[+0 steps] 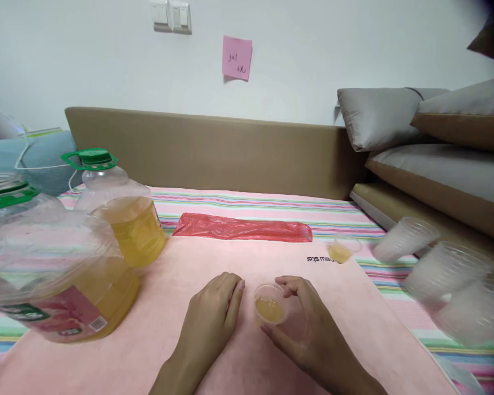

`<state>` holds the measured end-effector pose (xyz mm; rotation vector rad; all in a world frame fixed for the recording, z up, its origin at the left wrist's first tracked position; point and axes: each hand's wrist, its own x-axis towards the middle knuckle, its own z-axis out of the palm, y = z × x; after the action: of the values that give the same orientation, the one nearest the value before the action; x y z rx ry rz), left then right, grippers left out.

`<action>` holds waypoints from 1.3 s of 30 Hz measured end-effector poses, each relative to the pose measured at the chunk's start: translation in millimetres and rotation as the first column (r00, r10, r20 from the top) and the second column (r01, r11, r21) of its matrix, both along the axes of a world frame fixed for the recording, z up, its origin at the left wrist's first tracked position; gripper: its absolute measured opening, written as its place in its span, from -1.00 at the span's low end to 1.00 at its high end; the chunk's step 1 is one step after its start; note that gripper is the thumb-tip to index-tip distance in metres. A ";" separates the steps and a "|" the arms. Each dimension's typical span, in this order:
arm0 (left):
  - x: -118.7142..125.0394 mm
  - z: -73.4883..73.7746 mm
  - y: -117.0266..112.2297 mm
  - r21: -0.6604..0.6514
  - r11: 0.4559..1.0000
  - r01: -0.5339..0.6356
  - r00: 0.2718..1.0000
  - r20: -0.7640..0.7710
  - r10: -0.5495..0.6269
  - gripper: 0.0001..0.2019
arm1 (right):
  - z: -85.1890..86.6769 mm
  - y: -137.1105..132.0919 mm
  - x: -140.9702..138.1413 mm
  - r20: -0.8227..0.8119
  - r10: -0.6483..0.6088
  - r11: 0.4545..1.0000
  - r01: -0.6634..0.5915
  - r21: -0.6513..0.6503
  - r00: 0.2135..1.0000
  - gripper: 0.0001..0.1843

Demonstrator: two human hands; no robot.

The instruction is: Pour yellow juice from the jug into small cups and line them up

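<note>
A small clear plastic cup (270,311) with yellow liquid stands on the pink cloth (156,323) in front of me. My right hand (302,312) is curved round its right side, with the thumb at the near edge and fingertips by the far rim. Just left of the cup, my left hand (216,307) rests on the cloth, fingers curled together and thumb along them; nothing shows in it. Two large jugs of yellow juice stand at the left: the near jug (121,293) has a pink label, and the far jug (148,230) a green cap.
Another cup (340,252) of yellow liquid stands near the cloth's far right corner. Stacks of clear cups (448,269) lie at the right. Behind the cloth is a folded red plastic bag (242,227). Cushions (448,170) are piled at right, before a brown headboard (214,153).
</note>
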<state>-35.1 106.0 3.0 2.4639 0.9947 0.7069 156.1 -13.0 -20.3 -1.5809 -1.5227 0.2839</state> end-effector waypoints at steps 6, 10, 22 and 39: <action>1.3 -0.6 -1.2 0.035 0.999 0.003 1.000 0.028 -0.004 -0.71 | 1.6 -0.1 -1.5 -0.022 -0.005 1.000 0.005 -0.002 1.000 -0.46; 1.6 -0.4 -1.0 0.039 0.999 0.005 0.999 0.046 -0.006 -0.71 | 3.9 2.7 -1.9 -0.090 -0.029 1.000 0.029 0.004 0.996 -0.51; 4.0 -1.8 -2.7 0.003 0.995 0.104 0.994 0.012 -0.104 -0.68 | 27.1 35.8 57.0 0.089 -0.361 0.927 0.347 0.142 0.928 -0.54; 6.3 -10.2 1.3 0.052 0.992 0.116 0.993 -0.009 -0.115 -0.68 | 28.3 68.9 146.8 0.161 -0.570 0.821 0.546 0.168 0.806 -0.29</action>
<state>-28.8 107.3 -7.1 2.5466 0.8379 0.6961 302.9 55.9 8.0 -1.9276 -1.1170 -0.3068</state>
